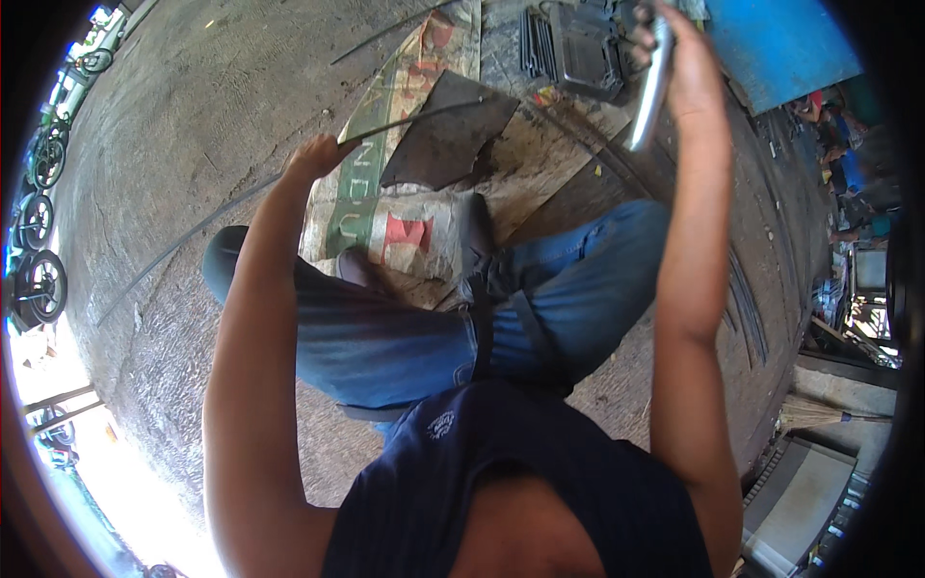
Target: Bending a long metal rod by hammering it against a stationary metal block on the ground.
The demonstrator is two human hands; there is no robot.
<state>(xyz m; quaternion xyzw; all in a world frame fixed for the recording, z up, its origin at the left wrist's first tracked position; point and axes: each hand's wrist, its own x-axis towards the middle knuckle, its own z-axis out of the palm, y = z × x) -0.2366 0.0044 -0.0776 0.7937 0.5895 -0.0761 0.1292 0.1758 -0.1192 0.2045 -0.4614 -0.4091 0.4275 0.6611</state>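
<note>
My left hand (313,156) is closed around a long thin metal rod (193,234) that runs from the lower left across the concrete floor up toward the dark metal sheet (448,135). My right hand (686,67) is raised at the upper right and grips a shiny metal tool (649,87) with a long silver body, held above the floor. I sit cross-legged in blue jeans (549,299) on a printed woven sack (405,222) spread on the ground.
A black ribbed machine (578,48) stands at the top centre beside a blue panel (780,48). Bicycles (39,222) line the left edge. A broom (819,414) and a grey tray lie at the lower right. Other people sit at the far right.
</note>
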